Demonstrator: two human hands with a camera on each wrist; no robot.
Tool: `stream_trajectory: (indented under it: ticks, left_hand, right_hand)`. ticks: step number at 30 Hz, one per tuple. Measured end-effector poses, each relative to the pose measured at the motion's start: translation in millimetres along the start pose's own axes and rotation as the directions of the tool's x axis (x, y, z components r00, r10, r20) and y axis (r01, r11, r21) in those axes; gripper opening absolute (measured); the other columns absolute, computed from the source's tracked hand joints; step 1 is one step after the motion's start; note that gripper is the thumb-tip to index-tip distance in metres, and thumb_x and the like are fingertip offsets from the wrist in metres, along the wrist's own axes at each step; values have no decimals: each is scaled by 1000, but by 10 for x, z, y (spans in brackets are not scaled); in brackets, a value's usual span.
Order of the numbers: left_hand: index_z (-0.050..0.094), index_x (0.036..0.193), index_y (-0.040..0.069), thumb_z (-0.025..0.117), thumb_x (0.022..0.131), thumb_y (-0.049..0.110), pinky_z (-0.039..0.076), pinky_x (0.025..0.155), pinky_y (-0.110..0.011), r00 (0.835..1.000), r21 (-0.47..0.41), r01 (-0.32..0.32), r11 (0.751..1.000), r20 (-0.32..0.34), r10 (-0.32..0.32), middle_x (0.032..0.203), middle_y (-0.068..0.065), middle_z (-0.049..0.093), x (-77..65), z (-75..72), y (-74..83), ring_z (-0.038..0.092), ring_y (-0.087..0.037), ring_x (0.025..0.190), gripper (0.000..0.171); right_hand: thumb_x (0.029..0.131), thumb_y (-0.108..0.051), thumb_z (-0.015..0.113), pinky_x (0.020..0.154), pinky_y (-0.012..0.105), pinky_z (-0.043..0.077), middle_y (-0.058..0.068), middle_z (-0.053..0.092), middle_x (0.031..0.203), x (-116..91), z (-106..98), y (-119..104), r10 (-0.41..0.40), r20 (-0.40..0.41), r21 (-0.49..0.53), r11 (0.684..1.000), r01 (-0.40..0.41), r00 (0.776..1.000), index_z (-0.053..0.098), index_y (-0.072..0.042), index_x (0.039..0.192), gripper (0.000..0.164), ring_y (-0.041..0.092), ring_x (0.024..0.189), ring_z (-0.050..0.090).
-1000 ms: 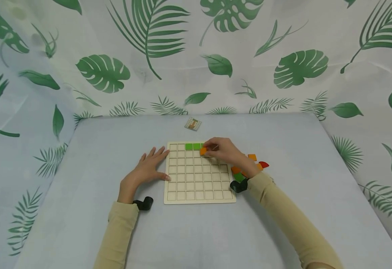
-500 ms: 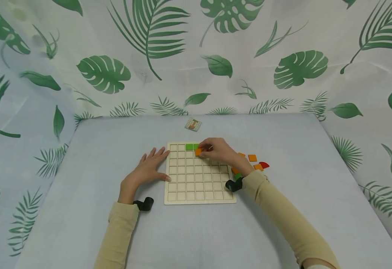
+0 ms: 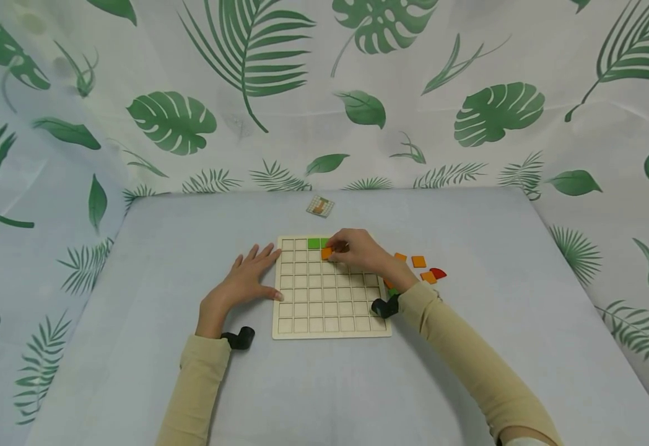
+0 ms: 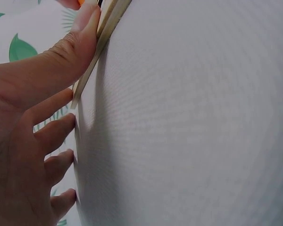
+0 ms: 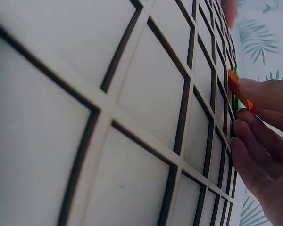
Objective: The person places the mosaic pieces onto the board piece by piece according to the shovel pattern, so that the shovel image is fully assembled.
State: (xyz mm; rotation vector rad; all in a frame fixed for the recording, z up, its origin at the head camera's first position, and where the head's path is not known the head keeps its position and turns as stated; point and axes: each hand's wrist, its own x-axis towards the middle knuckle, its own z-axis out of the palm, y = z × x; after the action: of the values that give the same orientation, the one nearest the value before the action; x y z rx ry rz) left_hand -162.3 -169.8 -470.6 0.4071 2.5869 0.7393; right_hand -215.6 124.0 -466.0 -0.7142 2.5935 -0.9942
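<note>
A pale wooden grid board lies on the table. My left hand is spread at its left side, thumb on the edge; in the left wrist view the thumb presses the board's rim. With thumb and fingertips my right hand pinches an orange square tile over the second row from the back, just below the green tiles set in the back row. The right wrist view has the orange tile tilted against the grid. My right hand hides part of the back rows.
Right of the board lie loose pieces: orange squares, a red quarter-round piece and a green piece partly behind my wrist. A small patterned card sits behind the board. Leaf-printed cloth surrounds the table.
My right hand has shifted left with the orange tile, from about the fifth column to the fourth, and slightly toward me. The left hand has stayed in place.
</note>
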Motion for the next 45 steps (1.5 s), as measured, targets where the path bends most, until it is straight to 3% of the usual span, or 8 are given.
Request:
stream_trajectory:
  ticks: [12, 20, 27, 35, 45]
  left_hand:
    - [26, 164, 11, 87, 82, 37, -2, 128, -63, 1000, -1, -1, 1000, 1, 1, 173, -13, 14, 1, 12, 17, 0, -40, 160, 106]
    - [26, 164, 12, 87, 82, 37, -2, 128, -62, 1000, -2, -4, 1000, 2, 4, 173, -12, 13, 8, 18, 26, 0, -39, 160, 106]
    - [26, 164, 11, 87, 82, 36, -2, 128, -62, 1000, -2, -4, 1000, 3, 4, 173, -13, 13, -3, 3, 44, 0, -39, 160, 106]
    - [26, 164, 10, 86, 82, 34, -2, 127, -63, 1000, -9, -8, 1000, 3, 8, 173, -14, 13, -17, 3, 43, 0, -40, 160, 105]
    - [27, 164, 11, 86, 82, 35, -2, 127, -64, 1000, -15, -16, 1000, 0, 16, 173, -15, 14, -26, -7, 11, 0, -41, 160, 104]
  right_hand:
    - [93, -9, 76, 84, 36, 60, 15, 68, 105, -11, 17, -6, -56, -16, -105, 993, 54, 998, 75, 2, 113, 24, 26, 94, 69]
    - [93, -10, 76, 82, 35, 59, 13, 67, 103, -42, 0, 3, -63, -17, -89, 994, 61, 998, 75, 2, 113, 24, 24, 91, 67]
    - [93, -7, 76, 86, 36, 60, 12, 71, 108, -79, -18, 37, -73, -28, -82, 994, 71, 997, 74, 0, 117, 25, 24, 97, 69]
    - [92, -5, 74, 88, 40, 60, 12, 75, 111, -181, -57, 80, -87, -97, -34, 996, 84, 991, 75, -1, 116, 24, 26, 98, 71]
    - [95, -8, 72, 85, 39, 59, 12, 74, 112, -339, -168, 165, -66, -91, -22, 998, 65, 994, 74, -1, 118, 25, 24, 95, 68]
